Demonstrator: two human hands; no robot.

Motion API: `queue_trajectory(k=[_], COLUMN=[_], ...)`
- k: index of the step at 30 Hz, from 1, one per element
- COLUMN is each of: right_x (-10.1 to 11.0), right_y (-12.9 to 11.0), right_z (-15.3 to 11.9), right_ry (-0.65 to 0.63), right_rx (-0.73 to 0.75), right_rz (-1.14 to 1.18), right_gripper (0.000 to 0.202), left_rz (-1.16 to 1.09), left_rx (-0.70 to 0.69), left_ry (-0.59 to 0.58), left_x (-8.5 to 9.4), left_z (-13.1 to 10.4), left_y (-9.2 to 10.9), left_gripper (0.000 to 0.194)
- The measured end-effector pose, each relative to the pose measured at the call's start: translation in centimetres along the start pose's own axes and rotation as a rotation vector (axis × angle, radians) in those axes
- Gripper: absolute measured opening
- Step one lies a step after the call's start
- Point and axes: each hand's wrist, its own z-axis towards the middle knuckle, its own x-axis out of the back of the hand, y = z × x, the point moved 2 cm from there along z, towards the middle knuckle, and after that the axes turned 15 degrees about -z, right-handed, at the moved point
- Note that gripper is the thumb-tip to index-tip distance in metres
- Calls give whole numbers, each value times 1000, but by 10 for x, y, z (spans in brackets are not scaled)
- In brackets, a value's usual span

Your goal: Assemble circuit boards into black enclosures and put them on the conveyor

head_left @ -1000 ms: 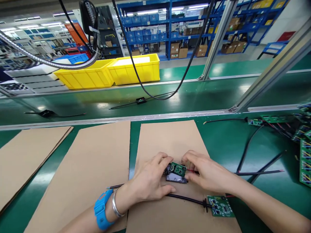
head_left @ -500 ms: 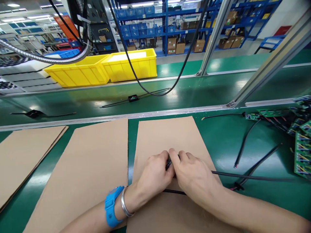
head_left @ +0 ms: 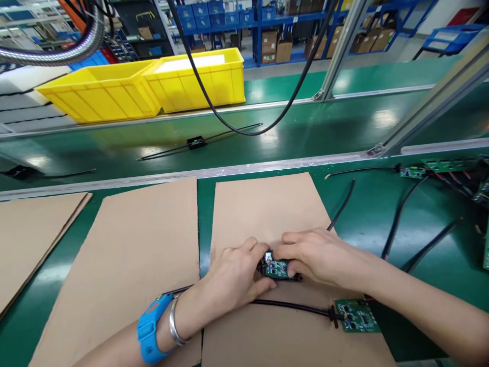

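Note:
A small green circuit board (head_left: pixel 278 268) sits in a black housing over the right-hand cardboard sheet (head_left: pixel 263 204). My left hand (head_left: pixel 239 272) grips its left end between thumb and fingers. On its right end, my right hand (head_left: pixel 315 255) is closed, the thumb pressing on the board and the fingers at the far edge. Nearer to me, a second green circuit board (head_left: pixel 358 316) lies bare at the cardboard's right side. A black cable (head_left: pixel 292 305) runs leftward from it and passes beneath my left hand.
More cardboard sheets (head_left: pixel 148 244) lie to the left. Black cables (head_left: pixel 403 216) and circuit boards (head_left: pixel 451 165) are piled at the right. Beyond the metal rail (head_left: pixel 248 169) are a black module with wires (head_left: pixel 196 142) and yellow bins (head_left: pixel 198 81). A black cable loop (head_left: pixel 248 133) hangs ahead.
My hands have drawn slightly apart, uncovering the circuit board in its black housing. A second board with its cable now shows on the cardboard. The view has tilted downward.

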Motion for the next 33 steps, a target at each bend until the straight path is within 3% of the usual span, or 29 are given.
queue_trajectory(k=[13,20,28,33], right_x=[-13,-19,-25,-28], right_y=[-10,-13,-17,-13], right_z=[5,3,3,2], right_ry=[119,184,204,188], right_rx=[67,-16,-17,-17], right_rz=[-241,-192,-166,-129], right_gripper=[16,5,8,9], left_rz=[-69,-65,-49,-137], left_rx=[41,37,13,44], left_ry=[-35,-47,-45,-80], left_x=[-4,-4,-5,6], left_z=[2,0,2,-3], left_y=[-3,-1,0,4], left_gripper=[47,47,49,53])
